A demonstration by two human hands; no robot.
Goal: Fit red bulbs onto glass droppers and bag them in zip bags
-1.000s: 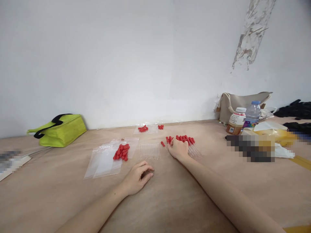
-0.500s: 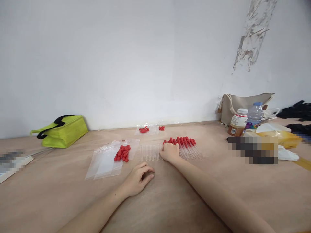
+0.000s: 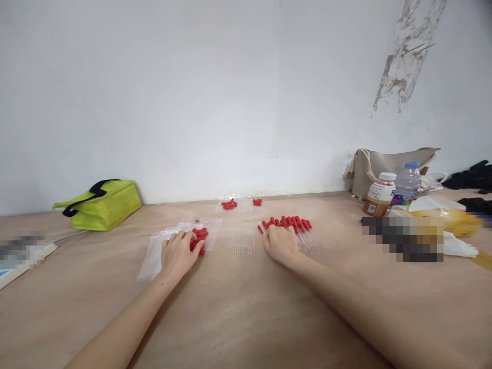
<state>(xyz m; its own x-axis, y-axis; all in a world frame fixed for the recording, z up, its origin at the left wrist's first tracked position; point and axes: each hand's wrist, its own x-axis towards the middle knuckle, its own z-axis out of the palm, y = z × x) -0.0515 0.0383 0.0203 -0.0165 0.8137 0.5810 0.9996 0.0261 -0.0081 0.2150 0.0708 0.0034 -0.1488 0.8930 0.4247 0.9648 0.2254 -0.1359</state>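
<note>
My left hand (image 3: 179, 254) lies over a pile of red rubber bulbs (image 3: 200, 233) on clear plastic bags (image 3: 151, 253). Its thumb and fingers are apart, with red bulbs between them. My right hand (image 3: 282, 245) is curled down at the left part of a row of glass droppers (image 3: 307, 240) with red bulbs. Its fingertips are hidden; whether a dropper is in them does not show. Between the hands, bare glass tubes (image 3: 239, 241) lie side by side on the brown table covering.
Near the wall lies another clear bag (image 3: 244, 206) with red bulbs (image 3: 229, 204). A lime-green bag (image 3: 105, 207) stands on the left. At right are a drink bottle (image 3: 380, 195), a water bottle (image 3: 408, 179), a beige bag (image 3: 361, 169) and yellow plastic (image 3: 442, 218).
My left hand has moved left and away from me, from the middle of the table onto the red bulbs. My right hand has shifted slightly right, away from the bare tubes.
</note>
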